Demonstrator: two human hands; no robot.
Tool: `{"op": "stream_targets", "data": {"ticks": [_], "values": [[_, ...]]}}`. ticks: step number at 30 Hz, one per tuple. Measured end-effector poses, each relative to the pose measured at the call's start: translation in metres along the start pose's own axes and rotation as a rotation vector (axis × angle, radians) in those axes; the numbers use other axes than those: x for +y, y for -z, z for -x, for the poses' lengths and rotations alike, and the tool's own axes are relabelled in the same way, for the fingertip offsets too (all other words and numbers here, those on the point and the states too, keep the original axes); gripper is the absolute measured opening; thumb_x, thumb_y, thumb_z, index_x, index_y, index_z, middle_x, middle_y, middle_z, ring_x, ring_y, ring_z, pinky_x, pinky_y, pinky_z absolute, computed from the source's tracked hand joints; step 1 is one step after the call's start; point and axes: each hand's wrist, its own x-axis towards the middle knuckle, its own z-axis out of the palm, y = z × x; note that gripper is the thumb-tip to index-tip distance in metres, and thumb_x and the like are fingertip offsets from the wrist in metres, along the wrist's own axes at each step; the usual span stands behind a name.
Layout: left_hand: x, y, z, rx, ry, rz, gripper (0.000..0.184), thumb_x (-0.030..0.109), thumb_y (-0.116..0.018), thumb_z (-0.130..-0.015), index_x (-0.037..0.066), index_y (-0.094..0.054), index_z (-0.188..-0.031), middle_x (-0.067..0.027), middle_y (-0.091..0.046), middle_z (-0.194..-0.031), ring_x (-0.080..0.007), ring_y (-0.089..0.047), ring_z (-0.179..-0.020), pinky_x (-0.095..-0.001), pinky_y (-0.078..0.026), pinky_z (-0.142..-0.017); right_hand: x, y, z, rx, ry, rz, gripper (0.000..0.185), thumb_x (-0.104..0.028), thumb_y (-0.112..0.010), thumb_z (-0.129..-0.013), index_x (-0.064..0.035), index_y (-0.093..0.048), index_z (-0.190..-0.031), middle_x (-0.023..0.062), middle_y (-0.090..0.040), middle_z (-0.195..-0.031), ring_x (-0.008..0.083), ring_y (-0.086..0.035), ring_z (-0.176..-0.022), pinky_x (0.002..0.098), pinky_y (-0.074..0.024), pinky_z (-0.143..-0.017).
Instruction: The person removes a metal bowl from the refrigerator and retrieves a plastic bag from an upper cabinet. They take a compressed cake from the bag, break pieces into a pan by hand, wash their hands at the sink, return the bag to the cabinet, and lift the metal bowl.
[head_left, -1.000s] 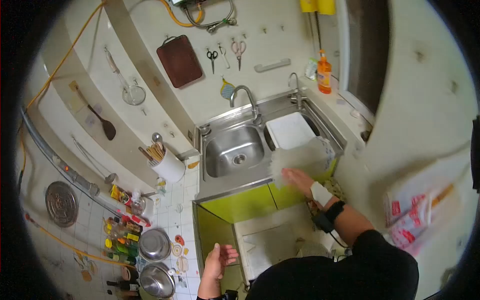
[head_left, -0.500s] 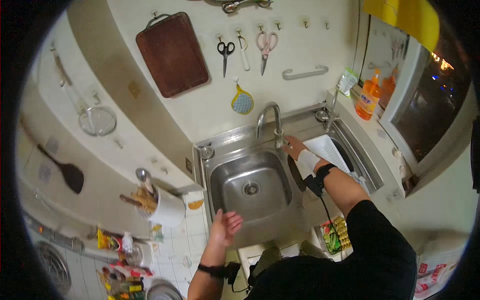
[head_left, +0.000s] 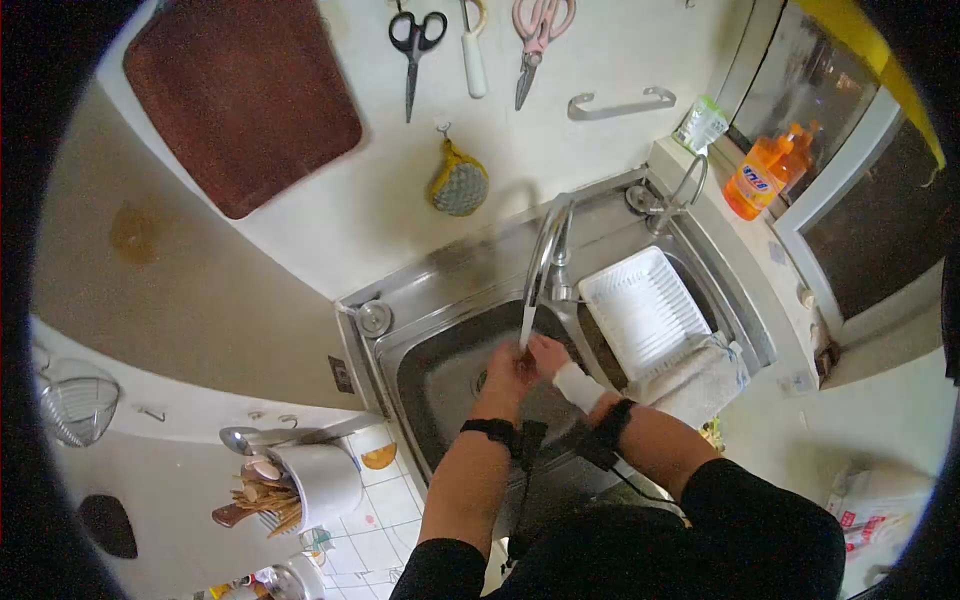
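Note:
Both hands meet inside the steel sink (head_left: 430, 360), below the curved faucet (head_left: 546, 245). Water (head_left: 527, 325) runs from its spout onto them. My left hand (head_left: 510, 368) is against my right hand (head_left: 547, 355), and the fingers of both are blurred and partly hidden. No object shows between them. A white wrap (head_left: 577, 386) covers my right wrist, and black straps (head_left: 490, 430) sit on both forearms.
A white ribbed tray (head_left: 645, 310) and a pale cloth (head_left: 690, 375) lie over the right basin. An orange soap bottle (head_left: 755, 180) stands on the sill. At left is a white utensil holder (head_left: 325, 480). Scissors (head_left: 415, 50) and a brown cutting board (head_left: 245, 105) hang above.
My right hand left the faucet base and my left hand moved up from the sink's near edge; they came together under the spout. Water now flows. The view has shifted closer.

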Motion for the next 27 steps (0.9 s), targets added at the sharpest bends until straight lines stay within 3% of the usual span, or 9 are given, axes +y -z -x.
{"op": "stream_targets", "data": {"ticks": [7,12,15,18,19,20,22,24,27], "values": [[0.007,-0.014,0.023,0.07,-0.027,-0.086,0.029,0.032,-0.044,-0.093,0.008,-0.061,-0.091,-0.0015,-0.06,-0.066,-0.0152,-0.053,-0.044,-0.0267,-0.043,-0.035,0.052,-0.031,-0.035,-0.35,-0.497,-0.746,0.035,-0.035,-0.039,-0.097,-0.0047,-0.054,-0.088,0.0033,-0.052,-0.077,0.018,-0.049,-0.069,0.0375,-0.044,-0.063],[0.009,-0.002,0.005,0.01,-0.058,-0.307,0.031,0.029,-0.039,-0.096,0.007,-0.06,-0.099,-0.0056,-0.061,-0.084,-0.0204,-0.057,-0.067,-0.0355,-0.048,-0.054,0.107,-0.05,-0.074,-0.475,-0.407,-0.648,0.04,-0.039,-0.039,-0.097,-0.003,-0.056,-0.098,0.0043,-0.058,-0.083,0.0191,-0.055,-0.076,0.0397,-0.0458,-0.066],[0.001,0.006,-0.016,-0.024,-0.022,-0.338,0.032,0.027,-0.038,-0.096,0.004,-0.059,-0.103,-0.0077,-0.061,-0.09,-0.0233,-0.058,-0.074,-0.0373,-0.048,-0.059,0.053,-0.019,-0.044,-0.356,-0.022,0.135,0.034,-0.029,-0.051,-0.089,-0.0086,-0.057,-0.116,0.0167,-0.063,-0.107,0.0343,-0.061,-0.095,0.0408,-0.0493,-0.08],[-0.003,-0.004,-0.008,0.105,-0.127,-0.358,0.032,0.021,-0.04,-0.095,-0.002,-0.058,-0.107,-0.0123,-0.061,-0.091,-0.0258,-0.06,-0.078,-0.0375,-0.05,-0.061,-0.03,0.044,-0.005,-0.498,0.558,0.985,0.039,-0.027,-0.054,-0.086,-0.0075,-0.055,-0.119,0.0174,-0.063,-0.108,0.0346,-0.061,-0.096,0.043,-0.0495,-0.08],[-0.003,-0.008,-0.005,0.103,-0.14,-0.353,0.032,0.021,-0.04,-0.095,-0.002,-0.058,-0.107,-0.0123,-0.061,-0.091,-0.0258,-0.06,-0.078,-0.0375,-0.05,-0.061,-0.069,0.064,0.017,-0.504,0.43,0.76,0.034,-0.027,-0.055,-0.086,-0.0068,-0.057,-0.114,0.0178,-0.064,-0.102,0.0358,-0.062,-0.091,0.0435,-0.0497,-0.078],[-0.003,-0.011,-0.002,0.076,-0.154,-0.548,0.032,0.02,-0.041,-0.095,-0.004,-0.057,-0.11,-0.0148,-0.062,-0.093,-0.0276,-0.062,-0.082,-0.0384,-0.051,-0.063,-0.09,0.078,0.025,-0.509,0.303,0.534,0.03,-0.026,-0.055,-0.085,-0.0062,-0.059,-0.108,0.0182,-0.065,-0.095,0.0371,-0.063,-0.085,0.044,-0.0499,-0.076],[-0.004,-0.011,0.001,0.063,-0.185,-0.735,0.033,0.018,-0.043,-0.094,-0.006,-0.055,-0.113,-0.0172,-0.063,-0.095,-0.0294,-0.063,-0.086,-0.0393,-0.052,-0.065,-0.075,0.09,-0.002,-0.55,0.324,1.04,0.023,-0.023,-0.058,-0.08,-0.0067,-0.064,-0.095,0.0187,-0.066,-0.092,0.04,-0.062,-0.084,0.045,-0.0498,-0.072],[-0.007,0.0,-0.003,0.086,-0.521,-2.341,0.036,0.019,-0.043,-0.094,-0.006,-0.052,-0.119,-0.0205,-0.064,-0.096,-0.0318,-0.065,-0.086,-0.04,-0.053,-0.065,-0.065,0.117,-0.03,-0.567,0.51,1.068,0.02,-0.022,-0.057,-0.078,-0.0046,-0.065,-0.085,0.0202,-0.065,-0.087,0.0402,-0.062,-0.081,0.0456,-0.0499,-0.069],[-0.009,0.001,0.028,0.31,-0.235,-2.189,0.045,0.027,-0.046,-0.094,-0.002,-0.048,-0.128,-0.025,-0.059,-0.113,-0.0347,-0.058,-0.107,-0.0451,-0.049,-0.081,-0.071,0.135,-0.065,-0.348,0.38,1.126,0.028,-0.022,-0.06,-0.08,0.0002,-0.063,-0.096,0.0218,-0.065,-0.089,0.0406,-0.062,-0.086,0.0462,-0.0501,-0.073]]}}
